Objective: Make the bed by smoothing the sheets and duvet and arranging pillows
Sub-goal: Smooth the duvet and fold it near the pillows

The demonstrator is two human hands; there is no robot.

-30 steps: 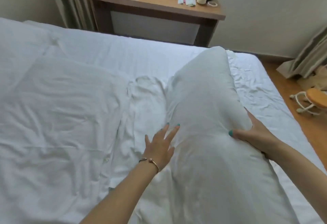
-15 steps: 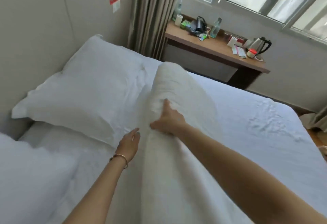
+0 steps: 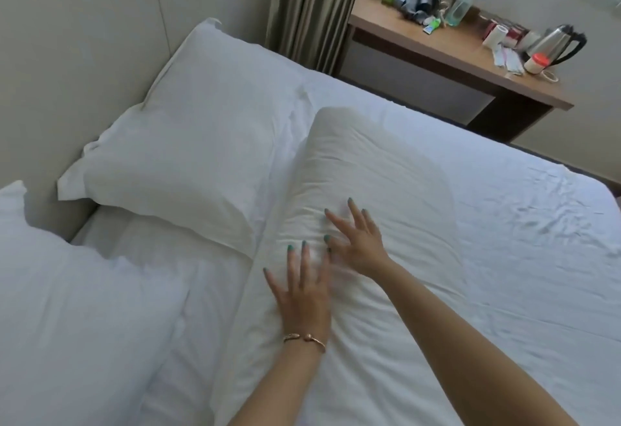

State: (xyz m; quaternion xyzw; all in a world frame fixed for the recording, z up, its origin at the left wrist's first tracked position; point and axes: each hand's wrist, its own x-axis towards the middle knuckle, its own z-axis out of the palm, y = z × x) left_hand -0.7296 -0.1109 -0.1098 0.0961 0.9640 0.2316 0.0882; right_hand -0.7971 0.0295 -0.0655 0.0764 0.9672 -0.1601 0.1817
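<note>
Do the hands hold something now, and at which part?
Nothing is held. The left hand and right hand lie with straight, spread fingers on top of the middle pillow, near its middle.

White pillow (image 3: 369, 190) lies lengthwise on the bed's white sheet (image 3: 504, 257), creased, with both hands flat on its near part. Second white pillow (image 3: 188, 153) rests at the head against the wall, just left of it. Bunched white duvet (image 3: 67, 308) at near left.
</note>
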